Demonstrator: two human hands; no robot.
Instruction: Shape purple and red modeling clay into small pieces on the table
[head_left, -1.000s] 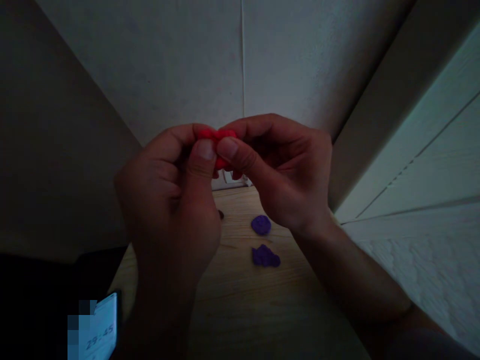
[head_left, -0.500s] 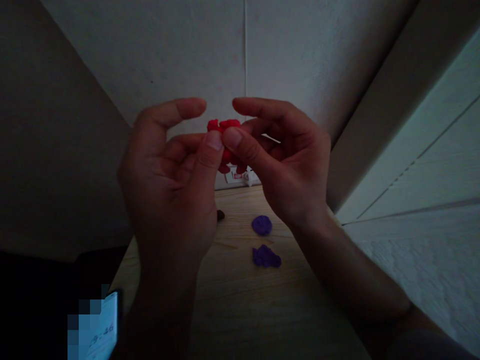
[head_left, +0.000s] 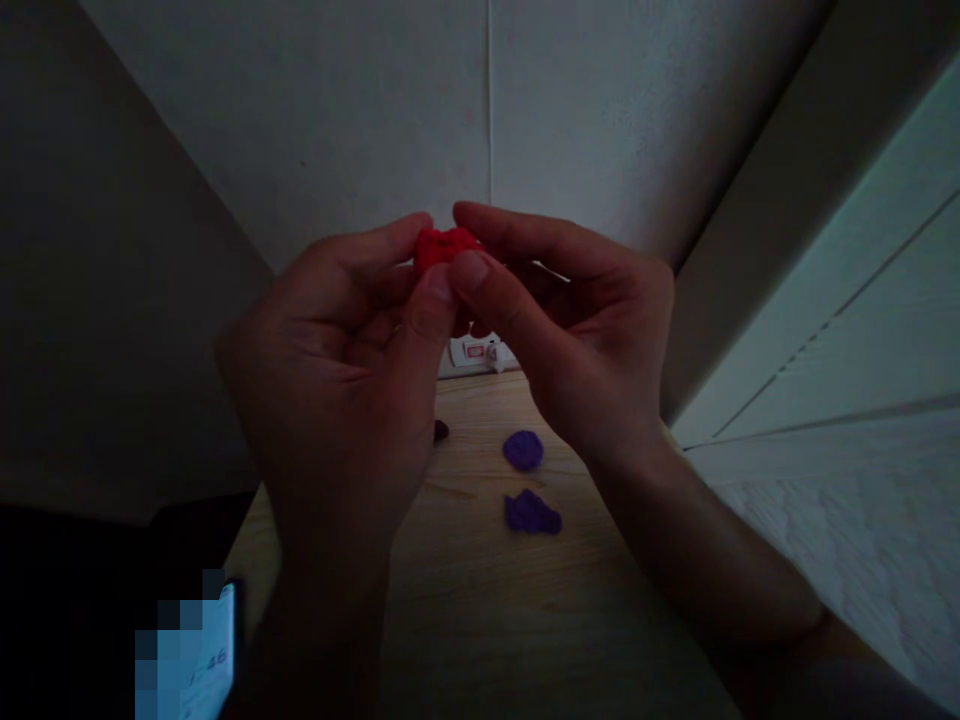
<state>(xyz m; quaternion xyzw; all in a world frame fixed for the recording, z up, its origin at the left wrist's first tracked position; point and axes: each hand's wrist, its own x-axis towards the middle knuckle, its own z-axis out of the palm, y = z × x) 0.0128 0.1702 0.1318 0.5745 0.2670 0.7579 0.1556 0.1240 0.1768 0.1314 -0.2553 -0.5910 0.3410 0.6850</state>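
Observation:
A small lump of red modelling clay is held up above the table between both hands. My left hand pinches it from the left, its thumb on the near face and its index finger at the upper edge. From the right, my right hand grips the same lump, with the thumb pressed on it beside the left thumb. Fingers cover much of the clay's lower part. Below on the table lie a round flat purple clay piece and an uneven purple clay piece.
The wooden table meets a pale wall at the back, where a power strip with a plug sits. A dark small object is partly hidden by my left hand. A lit phone lies at the lower left.
Both index fingers have come down closer to the red clay, the left one now touching its upper edge. The clay's top looks more even. The purple pieces have stayed put.

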